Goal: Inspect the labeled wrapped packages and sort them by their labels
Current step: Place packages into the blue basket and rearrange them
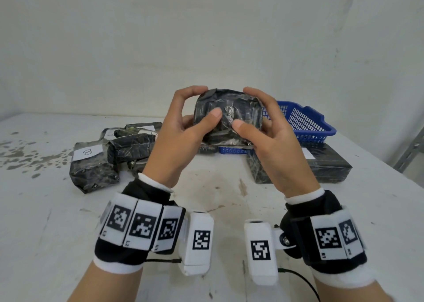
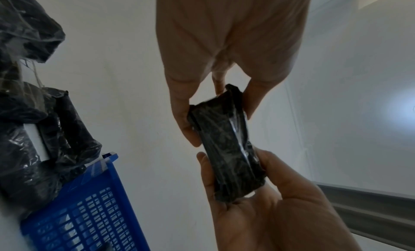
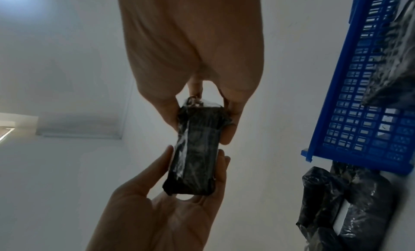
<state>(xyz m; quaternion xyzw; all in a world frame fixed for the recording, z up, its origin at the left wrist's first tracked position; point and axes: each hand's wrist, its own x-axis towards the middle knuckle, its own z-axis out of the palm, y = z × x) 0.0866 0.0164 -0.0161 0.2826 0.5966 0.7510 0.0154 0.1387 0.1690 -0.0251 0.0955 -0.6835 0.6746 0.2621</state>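
Note:
I hold a black plastic-wrapped package (image 1: 229, 109) up above the table with both hands. My left hand (image 1: 206, 102) grips its left end, thumb on the near face and fingers over the top. My right hand (image 1: 245, 107) grips the right end the same way. No label shows on the side facing me. In the left wrist view the package (image 2: 226, 144) sits between my left hand (image 2: 220, 112) and the right palm below. In the right wrist view the package (image 3: 197, 148) is pinched by my right hand (image 3: 202, 123).
A pile of black wrapped packages (image 1: 135, 145) lies at the left; the nearest one (image 1: 91, 171) bears a white label "B" (image 1: 87, 152). A blue mesh basket (image 1: 305, 122) stands at the back right. A larger black package (image 1: 325, 166) lies in front of it.

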